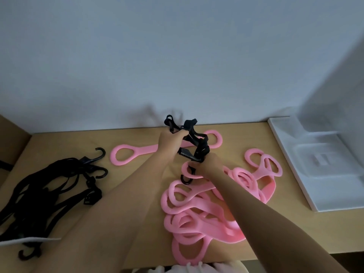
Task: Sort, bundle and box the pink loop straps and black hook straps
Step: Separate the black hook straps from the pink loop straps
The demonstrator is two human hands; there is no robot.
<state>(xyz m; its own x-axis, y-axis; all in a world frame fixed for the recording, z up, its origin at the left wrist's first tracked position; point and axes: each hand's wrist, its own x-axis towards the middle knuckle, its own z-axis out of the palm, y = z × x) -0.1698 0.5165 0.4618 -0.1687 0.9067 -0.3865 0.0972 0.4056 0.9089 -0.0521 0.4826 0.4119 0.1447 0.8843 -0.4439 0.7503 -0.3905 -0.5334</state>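
The left hand [169, 143] is closed around the upper part of a black elastic strap with hooks [199, 142] and holds it raised above the light wooden tabletop [236, 142]. The right hand [209, 164] is a little lower and nearer to the person. Its curled fingers grip the lower part of the same strap. Between the two hands the strap is folded and twisted in several turns. One black hook [186, 179] hangs just under the right hand, at a pink loop, but I cannot tell if it passes through the loop or only lies over it.

Directly below the right forearm there is a tangled heap of pink soft loop straps [197, 209], which reaches to the near edge of the tabletop. Behind the hands a single pink strap with a ring at each end [126, 155] lies flat and partly hidden by them. On the left side, well apart from the pink heap, a pile of black hook straps [49, 186] lies with some hooks pointing up. At the right edge rests a white moulded plastic tray [315, 164]. A pale wall [177, 56] stands behind the tabletop.
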